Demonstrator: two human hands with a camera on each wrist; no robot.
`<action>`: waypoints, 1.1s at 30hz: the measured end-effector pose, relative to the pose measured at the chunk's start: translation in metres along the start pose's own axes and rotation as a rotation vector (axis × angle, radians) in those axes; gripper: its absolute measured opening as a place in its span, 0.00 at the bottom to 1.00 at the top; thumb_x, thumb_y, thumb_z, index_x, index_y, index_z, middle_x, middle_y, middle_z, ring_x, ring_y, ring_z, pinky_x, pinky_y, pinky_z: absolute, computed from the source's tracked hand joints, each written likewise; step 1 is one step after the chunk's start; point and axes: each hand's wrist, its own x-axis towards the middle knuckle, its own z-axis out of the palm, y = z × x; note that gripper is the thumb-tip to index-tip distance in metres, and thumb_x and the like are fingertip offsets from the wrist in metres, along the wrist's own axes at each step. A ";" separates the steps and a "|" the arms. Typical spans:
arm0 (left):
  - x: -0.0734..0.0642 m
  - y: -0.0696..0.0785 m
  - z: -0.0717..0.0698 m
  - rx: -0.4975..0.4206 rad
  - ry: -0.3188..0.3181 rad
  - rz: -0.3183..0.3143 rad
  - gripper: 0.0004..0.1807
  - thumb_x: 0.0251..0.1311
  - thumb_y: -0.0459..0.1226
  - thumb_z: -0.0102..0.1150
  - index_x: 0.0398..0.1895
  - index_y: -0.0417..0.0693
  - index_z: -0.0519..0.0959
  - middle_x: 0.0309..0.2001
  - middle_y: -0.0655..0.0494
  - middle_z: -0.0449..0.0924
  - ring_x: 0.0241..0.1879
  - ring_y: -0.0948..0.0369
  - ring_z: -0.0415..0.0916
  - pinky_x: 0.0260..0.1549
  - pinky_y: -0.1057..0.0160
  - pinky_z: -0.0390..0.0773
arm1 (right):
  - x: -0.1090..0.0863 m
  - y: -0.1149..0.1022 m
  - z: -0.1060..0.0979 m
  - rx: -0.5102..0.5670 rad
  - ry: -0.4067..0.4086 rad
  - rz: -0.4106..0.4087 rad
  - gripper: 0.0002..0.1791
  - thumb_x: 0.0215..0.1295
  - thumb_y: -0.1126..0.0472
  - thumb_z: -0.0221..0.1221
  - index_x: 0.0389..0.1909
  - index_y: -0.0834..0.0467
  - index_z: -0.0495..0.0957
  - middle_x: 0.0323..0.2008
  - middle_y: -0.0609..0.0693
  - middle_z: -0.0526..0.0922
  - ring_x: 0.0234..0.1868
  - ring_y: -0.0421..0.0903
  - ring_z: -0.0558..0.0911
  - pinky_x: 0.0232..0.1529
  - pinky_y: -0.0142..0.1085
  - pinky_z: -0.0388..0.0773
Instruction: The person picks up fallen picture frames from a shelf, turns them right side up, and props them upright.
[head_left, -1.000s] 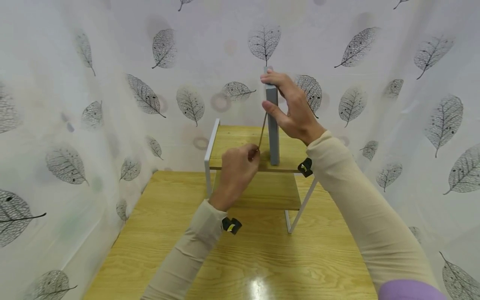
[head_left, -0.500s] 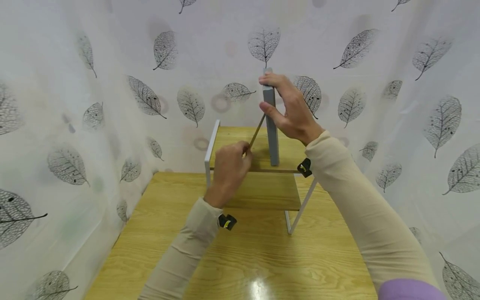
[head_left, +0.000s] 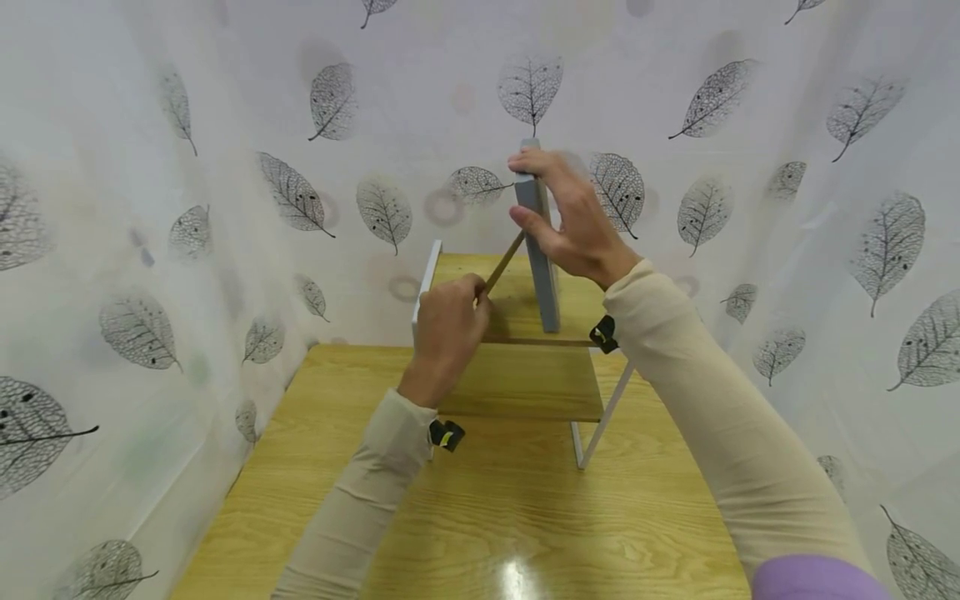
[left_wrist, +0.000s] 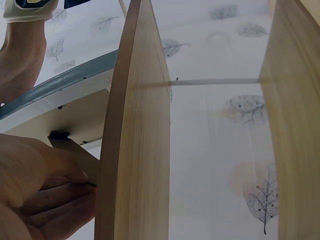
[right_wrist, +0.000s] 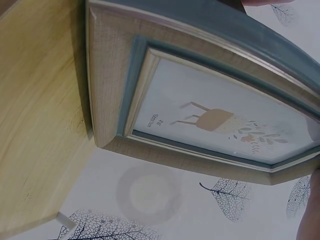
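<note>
A grey-edged picture frame (head_left: 540,275) stands on the upper board of a small shelf, leaning slightly left at its top. My right hand (head_left: 581,221) holds it high up, fingers over the top edge and thumb on the near side. The right wrist view shows the wood-toned front border (right_wrist: 110,75) and a deer-like print behind glass. From the back, an easel leg (head_left: 504,263) slants out to the left. My left hand (head_left: 450,325) pinches its lower end. In the left wrist view, a black hinge (left_wrist: 60,135) joins that leg to the back panel.
The two-tier shelf (head_left: 525,379) has wooden boards and a white metal frame. It stands on a wood-grain table (head_left: 480,500). A leaf-patterned curtain (head_left: 420,100) hangs behind and at both sides.
My left hand has moved left, swinging the easel leg farther out from the picture frame's back. The frame's top has tipped slightly left, together with my right hand.
</note>
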 end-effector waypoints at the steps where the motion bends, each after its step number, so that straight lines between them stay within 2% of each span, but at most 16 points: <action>1: 0.000 -0.001 -0.001 0.006 -0.002 -0.003 0.02 0.61 0.28 0.66 0.34 0.39 0.87 0.28 0.48 0.87 0.24 0.54 0.85 0.21 0.59 0.83 | 0.001 -0.001 0.000 -0.001 -0.004 0.003 0.26 0.67 0.60 0.61 0.62 0.70 0.72 0.63 0.64 0.75 0.71 0.57 0.67 0.75 0.44 0.55; 13: 0.003 -0.002 -0.002 0.027 -0.092 -0.059 0.04 0.61 0.30 0.68 0.37 0.38 0.86 0.29 0.47 0.87 0.22 0.54 0.83 0.19 0.61 0.82 | 0.003 -0.002 0.006 0.045 -0.056 0.065 0.26 0.68 0.64 0.62 0.64 0.69 0.70 0.65 0.64 0.73 0.72 0.56 0.67 0.75 0.41 0.57; 20: 0.004 -0.002 -0.003 0.032 -0.108 -0.065 0.03 0.62 0.29 0.67 0.38 0.38 0.86 0.29 0.46 0.87 0.22 0.53 0.83 0.21 0.61 0.83 | 0.007 -0.002 0.008 0.015 -0.065 0.057 0.28 0.68 0.63 0.62 0.65 0.70 0.69 0.65 0.64 0.73 0.71 0.57 0.68 0.74 0.42 0.59; 26: 0.003 -0.002 -0.001 0.044 -0.127 -0.071 0.05 0.67 0.32 0.63 0.38 0.38 0.85 0.27 0.47 0.86 0.21 0.55 0.82 0.19 0.62 0.81 | 0.008 -0.004 0.011 0.027 -0.083 0.064 0.27 0.68 0.64 0.62 0.65 0.70 0.70 0.65 0.64 0.73 0.71 0.56 0.68 0.74 0.41 0.59; 33: 0.003 -0.003 -0.001 0.060 -0.124 -0.081 0.04 0.66 0.32 0.63 0.38 0.38 0.85 0.27 0.47 0.86 0.22 0.53 0.83 0.19 0.61 0.82 | 0.009 -0.005 0.012 0.026 -0.089 0.072 0.26 0.69 0.63 0.62 0.65 0.69 0.71 0.66 0.63 0.73 0.71 0.56 0.68 0.74 0.40 0.59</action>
